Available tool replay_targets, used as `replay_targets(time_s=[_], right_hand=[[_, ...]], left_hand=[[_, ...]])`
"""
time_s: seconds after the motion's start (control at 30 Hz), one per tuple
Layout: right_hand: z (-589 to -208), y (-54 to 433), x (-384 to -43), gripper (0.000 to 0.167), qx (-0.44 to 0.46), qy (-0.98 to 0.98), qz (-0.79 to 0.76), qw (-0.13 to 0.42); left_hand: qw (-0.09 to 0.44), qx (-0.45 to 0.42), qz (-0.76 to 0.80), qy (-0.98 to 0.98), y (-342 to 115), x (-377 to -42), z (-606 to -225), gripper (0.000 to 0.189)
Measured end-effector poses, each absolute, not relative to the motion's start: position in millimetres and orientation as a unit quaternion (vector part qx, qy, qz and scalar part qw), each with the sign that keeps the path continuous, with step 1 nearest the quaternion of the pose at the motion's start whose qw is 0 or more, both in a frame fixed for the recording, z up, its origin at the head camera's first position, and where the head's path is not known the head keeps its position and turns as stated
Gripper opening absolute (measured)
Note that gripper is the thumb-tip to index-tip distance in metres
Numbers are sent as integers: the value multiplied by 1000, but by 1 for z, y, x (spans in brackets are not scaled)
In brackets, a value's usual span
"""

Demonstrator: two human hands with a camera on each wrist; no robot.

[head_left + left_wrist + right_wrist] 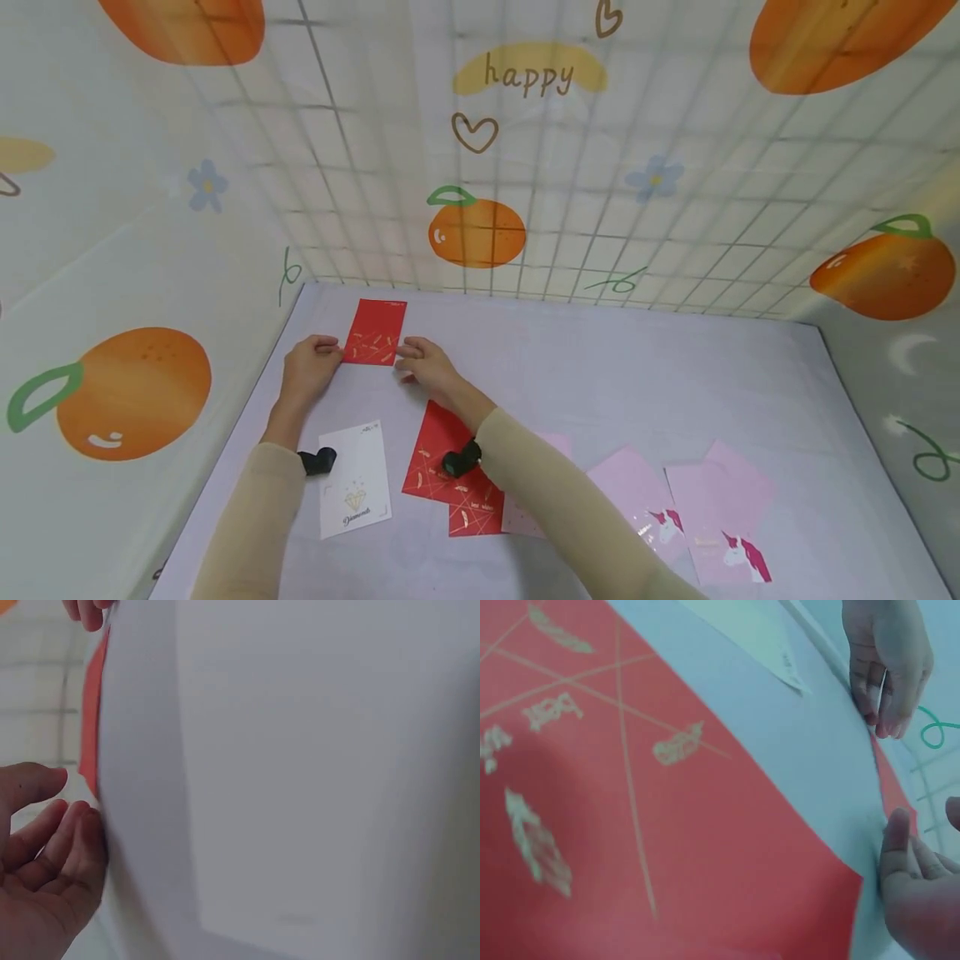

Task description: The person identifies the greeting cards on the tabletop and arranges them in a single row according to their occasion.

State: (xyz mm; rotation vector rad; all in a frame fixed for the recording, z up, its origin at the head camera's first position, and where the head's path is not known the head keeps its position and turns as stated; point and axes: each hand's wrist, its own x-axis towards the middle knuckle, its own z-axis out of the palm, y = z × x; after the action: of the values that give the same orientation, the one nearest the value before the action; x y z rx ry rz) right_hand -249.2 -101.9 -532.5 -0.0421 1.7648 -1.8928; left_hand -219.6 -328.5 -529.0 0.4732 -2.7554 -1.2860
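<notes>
A red card (375, 333) with gold feather prints lies flat near the back left of the table. My left hand (309, 367) is at its lower left corner, fingertips by the edge. Across from it, my right hand (435, 371) has its fingers at the card's right edge, the thumb held apart. In the left wrist view, thumb and fingers of the left hand (49, 855) are spread, with no card visibly pinched between them. The right wrist view shows the right hand (926, 892) beside the red card's edge (891, 776); exact contact is hard to tell.
Nearer to me lies a white card (352, 458) with a gold diamond. Beside it, overlapping red cards (431, 442) lie partly under my right forearm. Pink unicorn cards (712, 517) spread to the right. A patterned fabric wall (480, 167) stands behind the table.
</notes>
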Motion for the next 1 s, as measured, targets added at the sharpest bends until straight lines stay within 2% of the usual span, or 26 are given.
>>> replay_targets(time_s=[0.17,0.37,0.73,1.0], right_hand=[[-524,-88,-249,51,-46,660,-700,268],[-501,-57,-240,46,-96,684,-680,244],[-472,7,-205,40,-213,735,-621,170],[-468,39,-172,38,-230,772,-577,135]], left_hand=[[8,140,-419,-897,-319,-213,-519,40],[20,70,-409,-910,-298,-196,-494,42],[32,-14,-437,-899,-245,-160,-468,42],[16,-22,-461,-887,-216,-135,-463,40]])
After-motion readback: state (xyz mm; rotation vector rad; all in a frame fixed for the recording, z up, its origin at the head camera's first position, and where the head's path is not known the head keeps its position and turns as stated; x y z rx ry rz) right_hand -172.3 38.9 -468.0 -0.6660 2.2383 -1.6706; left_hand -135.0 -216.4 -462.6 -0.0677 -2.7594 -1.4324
